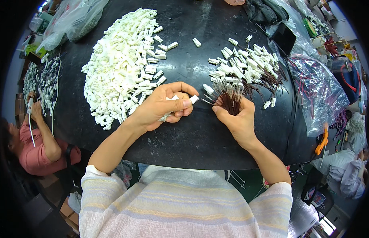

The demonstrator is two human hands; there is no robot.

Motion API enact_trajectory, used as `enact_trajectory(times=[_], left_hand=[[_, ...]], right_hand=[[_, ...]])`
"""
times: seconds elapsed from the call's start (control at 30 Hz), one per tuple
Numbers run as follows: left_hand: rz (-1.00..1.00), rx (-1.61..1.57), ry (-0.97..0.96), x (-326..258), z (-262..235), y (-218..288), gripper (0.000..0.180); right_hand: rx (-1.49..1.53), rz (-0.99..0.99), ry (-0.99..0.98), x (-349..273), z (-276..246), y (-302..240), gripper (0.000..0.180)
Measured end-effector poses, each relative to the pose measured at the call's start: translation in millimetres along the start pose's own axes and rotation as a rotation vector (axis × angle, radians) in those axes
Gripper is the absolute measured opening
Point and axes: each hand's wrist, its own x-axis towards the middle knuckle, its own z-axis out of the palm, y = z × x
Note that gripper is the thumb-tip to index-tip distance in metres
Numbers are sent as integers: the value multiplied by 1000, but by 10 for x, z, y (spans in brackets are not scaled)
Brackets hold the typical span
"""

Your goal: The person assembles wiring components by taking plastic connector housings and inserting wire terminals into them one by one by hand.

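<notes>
Okay, on my feed left hand (164, 105) pinches white connector (194, 99) — more tucked in palm. Right hand (241, 119) grips brown wire bundle (231, 102), connector just left of wire tips (207, 98). Loose white pile (117, 67) on black desk (184, 146), upper left — wired connectors (248, 65) upper right.

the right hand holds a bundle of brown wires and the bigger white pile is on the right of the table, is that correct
Not quite: the head view shows the bigger white pile on the left of the table, not the right. The right hand does hold a bundle of brown wires.
</notes>
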Motion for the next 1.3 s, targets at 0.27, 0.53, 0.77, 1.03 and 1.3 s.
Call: enact_trajectory(times=[0.27,0.53,0.77,1.03,1.3], left_hand=[[-5,8,-1,-5,-21,-7,26],[25,290,117,-17,107,-20,19],[46,326,18,-17,78,-53,13],[-33,-233,15,49,-20,-9,33],[-10,-248,23,21,-36,-13,26]], right_hand=[[-29,-6,-21,13,-6,21,10],[-38,-57,-50,-3,14,28,9],[-171,-100,-102,7,16,54,8],[34,0,72,63,-36,22,10],[16,8,55,74,-22,-3,7]])
